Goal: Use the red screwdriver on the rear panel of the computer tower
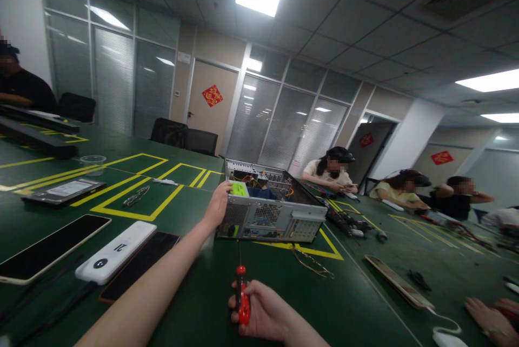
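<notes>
An open desktop computer case (259,217) lies on the green table with its rear panel facing me. Inside its left end sits a power supply with a yellow-green label (239,189). My left hand (218,205) grips the case's left rear corner beside that label, fingers over the edge. A screwdriver with a red and black handle (242,295) is held in my closed right hand (259,309). Its thin shaft points away from me, up to the lower edge of the rear panel. Whether the tip touches the panel, I cannot tell.
Left of my arm lie a hard drive (65,190), a phone (52,247) and a white power bank (117,252) on a dark phone (141,266). Glasses (312,263) lie in front of the case. A phone (397,281) and another person's hand (490,317) are at right.
</notes>
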`<move>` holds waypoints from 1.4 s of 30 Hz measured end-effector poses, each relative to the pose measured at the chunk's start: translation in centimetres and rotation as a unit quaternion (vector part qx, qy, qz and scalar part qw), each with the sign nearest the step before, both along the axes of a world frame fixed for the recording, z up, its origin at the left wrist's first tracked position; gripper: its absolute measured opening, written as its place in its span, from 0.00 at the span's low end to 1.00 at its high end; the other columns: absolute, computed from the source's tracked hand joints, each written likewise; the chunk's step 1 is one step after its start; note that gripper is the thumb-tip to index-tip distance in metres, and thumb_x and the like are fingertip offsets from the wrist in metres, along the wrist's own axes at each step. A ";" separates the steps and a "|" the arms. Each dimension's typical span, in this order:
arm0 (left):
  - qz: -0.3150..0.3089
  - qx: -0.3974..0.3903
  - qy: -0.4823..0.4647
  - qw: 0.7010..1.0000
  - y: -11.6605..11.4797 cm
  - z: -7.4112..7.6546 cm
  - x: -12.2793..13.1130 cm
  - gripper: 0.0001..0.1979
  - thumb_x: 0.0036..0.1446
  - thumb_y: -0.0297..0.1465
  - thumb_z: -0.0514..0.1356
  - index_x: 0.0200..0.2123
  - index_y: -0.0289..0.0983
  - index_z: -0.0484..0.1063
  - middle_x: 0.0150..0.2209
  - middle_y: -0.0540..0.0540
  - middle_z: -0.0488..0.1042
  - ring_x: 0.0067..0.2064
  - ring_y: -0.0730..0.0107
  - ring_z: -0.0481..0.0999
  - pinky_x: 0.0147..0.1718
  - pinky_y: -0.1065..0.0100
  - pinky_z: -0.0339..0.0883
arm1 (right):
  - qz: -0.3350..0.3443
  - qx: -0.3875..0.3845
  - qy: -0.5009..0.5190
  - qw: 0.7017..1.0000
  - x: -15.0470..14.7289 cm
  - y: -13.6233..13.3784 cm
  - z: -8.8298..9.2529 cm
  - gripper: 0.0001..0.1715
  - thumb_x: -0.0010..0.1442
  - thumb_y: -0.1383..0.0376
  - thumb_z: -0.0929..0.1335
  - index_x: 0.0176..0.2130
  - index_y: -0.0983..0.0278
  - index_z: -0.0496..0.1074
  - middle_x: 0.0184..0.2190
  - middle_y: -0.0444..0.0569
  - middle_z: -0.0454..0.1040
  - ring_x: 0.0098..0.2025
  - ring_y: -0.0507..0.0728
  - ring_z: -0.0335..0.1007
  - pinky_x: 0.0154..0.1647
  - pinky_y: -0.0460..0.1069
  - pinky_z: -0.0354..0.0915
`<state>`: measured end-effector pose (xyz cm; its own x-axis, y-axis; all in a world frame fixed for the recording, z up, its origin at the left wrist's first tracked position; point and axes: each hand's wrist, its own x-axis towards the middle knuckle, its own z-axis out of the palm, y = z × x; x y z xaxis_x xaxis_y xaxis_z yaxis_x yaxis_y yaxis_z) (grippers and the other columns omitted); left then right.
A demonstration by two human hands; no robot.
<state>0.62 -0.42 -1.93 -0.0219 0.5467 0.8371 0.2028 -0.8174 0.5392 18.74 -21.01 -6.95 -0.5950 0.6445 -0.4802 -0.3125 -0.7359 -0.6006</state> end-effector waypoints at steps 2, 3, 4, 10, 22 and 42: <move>0.001 0.006 0.001 1.000 0.0 0.0 0.0 0.25 0.71 0.47 0.41 0.45 0.40 0.73 0.55 0.40 0.75 0.64 0.57 0.69 0.66 0.50 0.61 | 0.000 -0.003 0.004 1.000 0.1 0.1 0.1 0.19 0.49 0.63 0.66 0.43 0.61 0.69 0.32 0.45 0.77 0.30 0.55 0.73 0.34 0.49 0.55; 0.001 0.010 0.001 1.000 0.1 0.0 0.0 0.25 0.71 0.47 0.41 0.45 0.40 0.73 0.55 0.40 0.75 0.64 0.57 0.69 0.66 0.50 0.61 | -0.001 -0.005 0.006 1.000 0.1 0.1 0.1 0.19 0.49 0.63 0.66 0.43 0.61 0.69 0.32 0.45 0.77 0.30 0.55 0.73 0.34 0.49 0.55; 0.001 0.013 0.000 1.000 0.1 0.0 0.0 0.25 0.71 0.47 0.41 0.45 0.40 0.73 0.55 0.39 0.75 0.64 0.58 0.69 0.66 0.50 0.61 | -0.002 -0.006 0.007 1.000 0.1 0.2 0.1 0.19 0.49 0.63 0.66 0.43 0.61 0.69 0.32 0.45 0.77 0.31 0.55 0.73 0.34 0.49 0.55; 0.000 0.012 0.001 1.000 0.1 0.0 0.0 0.25 0.71 0.47 0.41 0.44 0.39 0.73 0.54 0.39 0.76 0.63 0.58 0.70 0.66 0.50 0.61 | -0.014 -0.006 0.013 1.000 0.1 0.2 0.0 0.19 0.49 0.63 0.66 0.44 0.62 0.69 0.31 0.46 0.76 0.29 0.54 0.71 0.34 0.49 0.54; -0.004 0.003 0.000 1.000 0.0 0.0 0.0 0.25 0.71 0.48 0.41 0.45 0.40 0.73 0.55 0.39 0.75 0.64 0.57 0.69 0.66 0.49 0.61 | -0.006 -0.003 0.007 1.000 0.1 -0.1 0.1 0.19 0.50 0.63 0.66 0.43 0.61 0.69 0.31 0.46 0.76 0.30 0.55 0.72 0.34 0.49 0.54; -0.004 0.006 0.000 1.000 0.0 0.0 0.0 0.26 0.71 0.48 0.41 0.44 0.40 0.73 0.55 0.40 0.75 0.64 0.57 0.69 0.66 0.49 0.61 | -0.026 -0.004 -0.007 1.000 0.0 0.0 0.4 0.20 0.50 0.63 0.66 0.45 0.61 0.69 0.31 0.46 0.76 0.29 0.54 0.72 0.31 0.48 0.56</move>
<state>0.61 -0.37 -1.91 -0.0172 0.5371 0.8433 0.1972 -0.8251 0.5295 18.69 -20.97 -6.50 -0.5535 0.6708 -0.4936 -0.3413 -0.7233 -0.6003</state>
